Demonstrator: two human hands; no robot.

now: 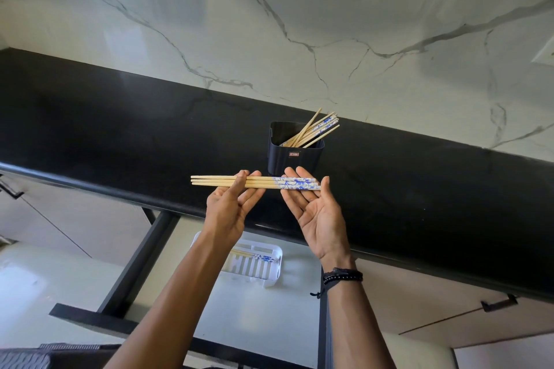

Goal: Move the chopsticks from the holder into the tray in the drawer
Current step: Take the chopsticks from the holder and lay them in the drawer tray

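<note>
So the thing everything's hinging on here is how that little bundle of three chopsticks (pixel 254 183) is lying: long axis running dead left to right, flat across both hands, plain tips sticking out past the left hand (pixel 229 208) and the blue-patterned ends sitting on the right hand (pixel 314 207). The left one is actually doing the gripping, thumb over the top and fingers curling underneath, pinching the sticks near their bare half. The right is lying palm-up and loose, fingers spread out, more cradling the painted ends than clamping anything. All this is happening above the front edge of the black counter (pixel 120 129), just in front of the dark holder (pixel 292 156), which is still holding a fan of more chopsticks leaning off to the right. The white tray (pixel 271 274) is sitting well below in the open drawer (pixel 144 252), right under the left forearm, and there's already a pair lying in it pointing roughly the same left-right way. My guess is that's handy, since the bundle's looking pretty much lined up with the tray slot, so it'd be mostly a straight lower toward the body with no real twisting needed. The left hand's the nearer one to the tray and it's the one with the real hold.
</note>
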